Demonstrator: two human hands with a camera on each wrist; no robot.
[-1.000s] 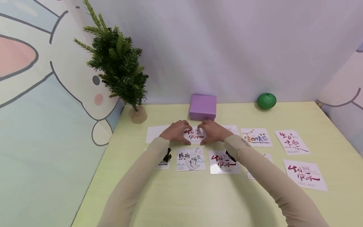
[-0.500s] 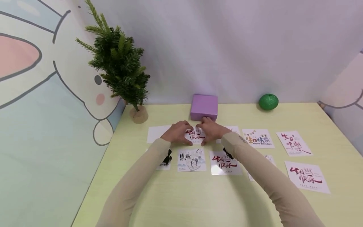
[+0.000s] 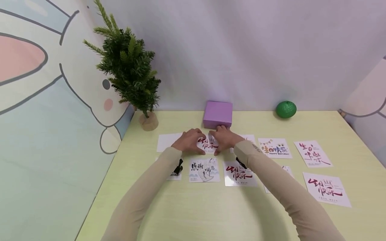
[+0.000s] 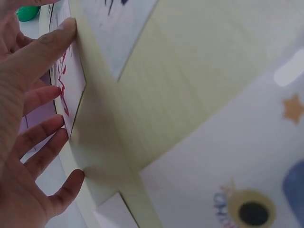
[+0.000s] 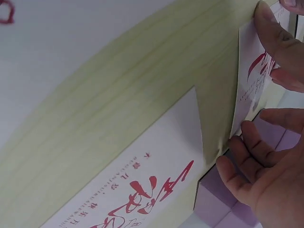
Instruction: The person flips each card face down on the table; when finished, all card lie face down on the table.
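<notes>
A white greeting card [image 3: 207, 144] with red brush lettering lies between the two hands, in front of the purple box. My left hand [image 3: 189, 141] curves around its left side, with the thumb [image 4: 66, 33] at the near edge and fingertips along the card's side in the left wrist view. From the right, my right hand [image 3: 227, 139] holds the opposite side, thumb [image 5: 268, 23] on the near edge, other fingertips by the far corner. Below the hands sits a card with black lettering and a grey drawing [image 3: 204, 170].
The purple box [image 3: 217, 114] stands right behind the hands. Several more cards lie in two rows, among them a "Happy Birthday" card [image 3: 275, 148] and a blank white one [image 3: 168, 142]. A small artificial tree [image 3: 132, 70] is at back left, a green ball [image 3: 286, 109] at back right.
The whole head view shifts slightly as the head moves. Both hands stay at the same card with almost no movement.
</notes>
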